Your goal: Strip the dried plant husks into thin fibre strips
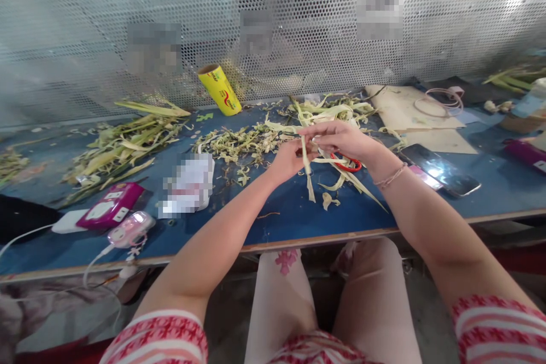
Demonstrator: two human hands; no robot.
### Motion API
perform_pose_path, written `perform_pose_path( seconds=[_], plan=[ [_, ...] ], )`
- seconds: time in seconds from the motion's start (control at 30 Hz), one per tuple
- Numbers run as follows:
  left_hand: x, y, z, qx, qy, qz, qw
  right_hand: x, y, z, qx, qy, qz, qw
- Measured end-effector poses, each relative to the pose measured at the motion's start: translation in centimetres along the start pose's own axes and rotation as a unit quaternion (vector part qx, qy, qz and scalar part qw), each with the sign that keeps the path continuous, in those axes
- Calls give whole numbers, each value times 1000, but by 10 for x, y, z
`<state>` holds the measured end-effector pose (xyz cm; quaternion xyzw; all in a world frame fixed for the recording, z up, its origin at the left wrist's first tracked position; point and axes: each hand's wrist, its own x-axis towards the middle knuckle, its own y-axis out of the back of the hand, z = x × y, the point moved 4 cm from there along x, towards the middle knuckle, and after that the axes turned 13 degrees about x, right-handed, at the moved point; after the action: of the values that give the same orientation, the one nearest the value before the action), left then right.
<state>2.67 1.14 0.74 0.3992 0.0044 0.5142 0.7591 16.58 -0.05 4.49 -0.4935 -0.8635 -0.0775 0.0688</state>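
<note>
We hold a pale green leaf strip (307, 173) above the middle of the blue surface (290, 210), its lower end hanging down toward the front edge. Our left hand (289, 160) has its fingers clenched on the strip from the left, and our right hand (341, 139) pinches the strip's upper end with the fingers from the right, so that the two hands nearly touch. A thin string bracelet (390, 176) circles the right wrist. Just below the right hand lie red-handled scissors (346, 165), partly hidden by loose strips (341, 182) that trail across the surface. Beyond the hands we see a heap of small plant trimmings (239, 145) and, behind the right hand, a tangle of longer leaves (328, 108). Farther left lies a larger pile of long green leaves (123, 145). A yellow roll (219, 90) stands tilted against the perforated metal screen (273, 11) that closes the back of the surface. To the right of the hands a dark phone (441, 169) lies flat, near sheets of brown cardboard (409, 108) carrying a coiled pink cord (441, 99). At the front left we note a magenta device (111, 206) and a small pink gadget (130, 229) with a white cable. Our knees (324, 290) show under the surface's front edge.
</note>
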Motion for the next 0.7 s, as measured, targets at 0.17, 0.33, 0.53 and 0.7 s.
perform_pose_path(
  seconds=[0.17,0.33,0.53,0.7],
  plan=[
    [-2,3,-2,-20,38,1,999,4,4,7,-94,-20,16,995],
    [-1,-5,-18,-103,87,3,991,4,3,8,-48,-20,13,999],
    [2,-17,-31,-265,167,0,950,7,3,5,-122,39,36,991],
    [3,-12,-29,-282,189,17,940,10,9,6,-243,95,95,961]
  ],
)
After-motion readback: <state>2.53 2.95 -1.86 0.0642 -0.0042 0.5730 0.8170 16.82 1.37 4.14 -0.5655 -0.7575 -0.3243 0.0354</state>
